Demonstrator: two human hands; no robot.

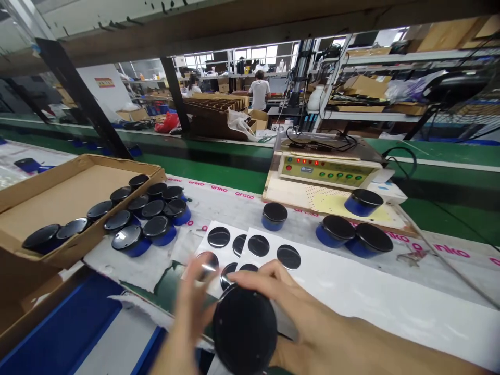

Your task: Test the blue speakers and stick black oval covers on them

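My right hand [302,307] grips a short round cylinder with a glossy black face [245,330], its thumb and fingers around the edge. This face is turned towards me, low in the view. Close to the cylinder's left side is my left hand [185,323], smeared by motion. Its fingers are too blurred to tell whether they press on it. Just beyond both hands lie two overlapping white sheets [351,291] bearing several round black stickers [288,257]; my hands partly cover some of these. A black-topped blue cylinder [274,216] stands just behind the sheets.
Several more black-topped blue cylinders [159,229] are grouped at left, beside a cardboard tray [97,174] holding others. More stand at right [369,239]. Behind them is a control box [328,169] with red digits and a trailing cable. A person [259,91] is far back.
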